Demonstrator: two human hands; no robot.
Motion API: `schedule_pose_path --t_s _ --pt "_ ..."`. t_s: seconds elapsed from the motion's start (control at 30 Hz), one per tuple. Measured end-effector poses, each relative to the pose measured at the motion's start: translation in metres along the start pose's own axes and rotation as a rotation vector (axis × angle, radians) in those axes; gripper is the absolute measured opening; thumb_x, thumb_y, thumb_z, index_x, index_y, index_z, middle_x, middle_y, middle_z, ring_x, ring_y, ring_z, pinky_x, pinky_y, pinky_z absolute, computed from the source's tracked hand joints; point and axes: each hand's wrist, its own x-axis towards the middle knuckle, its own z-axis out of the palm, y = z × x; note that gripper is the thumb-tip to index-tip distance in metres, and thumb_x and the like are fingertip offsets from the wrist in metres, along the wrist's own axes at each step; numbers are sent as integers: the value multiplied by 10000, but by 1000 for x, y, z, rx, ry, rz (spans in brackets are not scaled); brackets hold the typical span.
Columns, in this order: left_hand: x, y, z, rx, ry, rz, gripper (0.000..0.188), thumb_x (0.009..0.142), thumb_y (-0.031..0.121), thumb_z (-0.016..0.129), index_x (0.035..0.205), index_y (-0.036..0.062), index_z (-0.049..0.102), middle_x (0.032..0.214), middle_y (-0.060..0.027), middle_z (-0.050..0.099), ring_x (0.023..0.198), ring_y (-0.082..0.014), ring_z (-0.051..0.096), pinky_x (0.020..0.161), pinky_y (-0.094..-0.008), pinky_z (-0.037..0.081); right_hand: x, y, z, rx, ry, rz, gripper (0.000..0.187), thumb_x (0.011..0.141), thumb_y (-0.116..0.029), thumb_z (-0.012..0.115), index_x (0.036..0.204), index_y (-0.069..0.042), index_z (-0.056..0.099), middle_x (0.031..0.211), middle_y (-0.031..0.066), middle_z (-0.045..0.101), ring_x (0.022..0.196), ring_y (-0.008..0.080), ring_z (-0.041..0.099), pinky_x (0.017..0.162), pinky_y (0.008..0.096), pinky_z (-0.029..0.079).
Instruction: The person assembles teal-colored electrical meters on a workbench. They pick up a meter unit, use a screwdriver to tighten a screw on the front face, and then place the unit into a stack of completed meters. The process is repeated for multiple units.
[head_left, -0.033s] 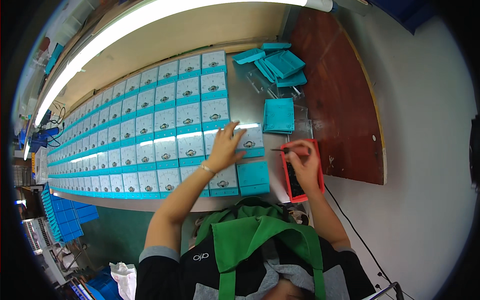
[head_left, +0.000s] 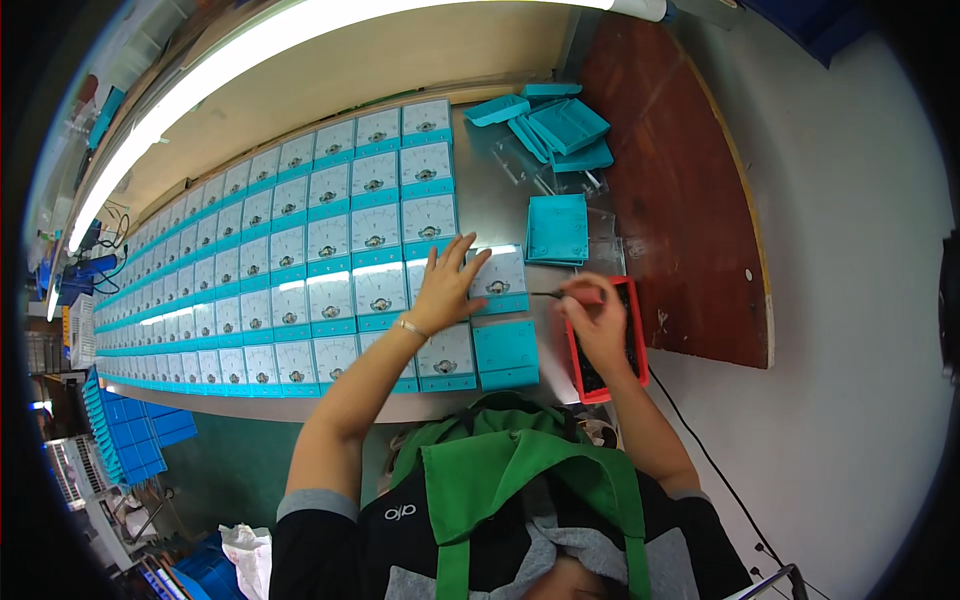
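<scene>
Now further left: right hand (head_left: 602,332), grasping tool (head_left: 590,296), bringing its tip beside meter (head_left: 500,266); left hand (head_left: 442,294), unclenched, spread at left edge.

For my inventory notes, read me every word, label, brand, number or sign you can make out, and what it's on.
Black shirt: short white lettering on the chest, clear enough, but I won't copy it out.
White meter faces: scale markings and small print, too small to read.
Red-brown panel: small pale mark, too unclear to read.
</scene>
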Motion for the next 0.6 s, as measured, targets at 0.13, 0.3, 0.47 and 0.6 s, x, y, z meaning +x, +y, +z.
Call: schedule_pose_path --t_s 0.13,0.3,0.47,0.6 --pt "8 -22 9 -66 -221 -89 872 592 213 837 1348 137 408 1353 -102 449 1262 -312 421 1042 -599 288 17 29 24 -155 -207 -45 205 855 -42 636 1039 -1 555 896 83 648 838 124 637 753 268 528" --pt "5 -23 13 -83 -183 -74 900 589 213 837 1368 137 391 1359 -88 443 1264 -290 419 1050 -576 283 21 46 34 -135 -172 -7 201 848 -28 636 1021 10 541 857 92 651 763 131 656 705 258 532" --pt "3 -27 15 -105 -158 -71 912 583 210 836 1373 134 387 1359 -91 440 1268 -292 409 1054 -561 283 27 41 36 -226 -184 2 185 838 1 615 1007 5 539 856 100 656 749 144 664 689 260 532" --pt "3 -27 17 -119 -154 -80 917 578 208 836 1373 134 386 1360 -89 438 1274 -289 402 1062 -557 278 34 32 36 -382 -311 -91 174 816 14 613 975 4 545 857 108 650 780 182 668 695 283 531"
